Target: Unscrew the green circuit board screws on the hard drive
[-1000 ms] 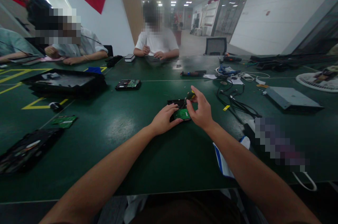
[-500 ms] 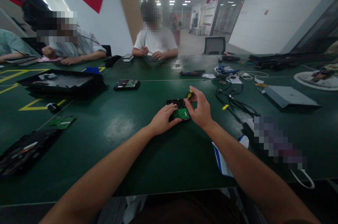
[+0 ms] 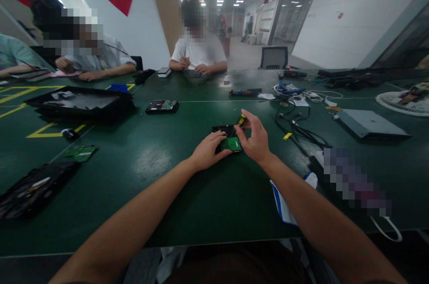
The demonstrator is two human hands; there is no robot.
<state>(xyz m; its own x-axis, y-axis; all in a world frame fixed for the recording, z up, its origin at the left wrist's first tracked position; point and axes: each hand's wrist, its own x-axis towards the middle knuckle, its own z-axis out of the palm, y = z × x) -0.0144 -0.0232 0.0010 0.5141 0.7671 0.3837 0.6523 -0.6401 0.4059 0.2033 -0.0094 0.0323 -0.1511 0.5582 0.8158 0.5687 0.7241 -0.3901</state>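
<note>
A black hard drive with a green circuit board (image 3: 230, 144) lies on the green table (image 3: 201, 194) in front of me. My left hand (image 3: 208, 151) rests on its left side, fingers curled over the edge, holding it down. My right hand (image 3: 255, 139) is closed around a small screwdriver with a yellow and black handle (image 3: 241, 120), its tip pointing down at the drive.
A second hard drive (image 3: 162, 106) lies further left. A black tray (image 3: 78, 104), a loose green board (image 3: 80, 153) and a dark panel (image 3: 31, 190) sit on the left. Tangled cables (image 3: 296, 130) and a grey box (image 3: 368, 123) are on the right. Other people sit across the table.
Nothing has visibly changed apart from slight camera movement; both hands stay on the drive and screwdriver.
</note>
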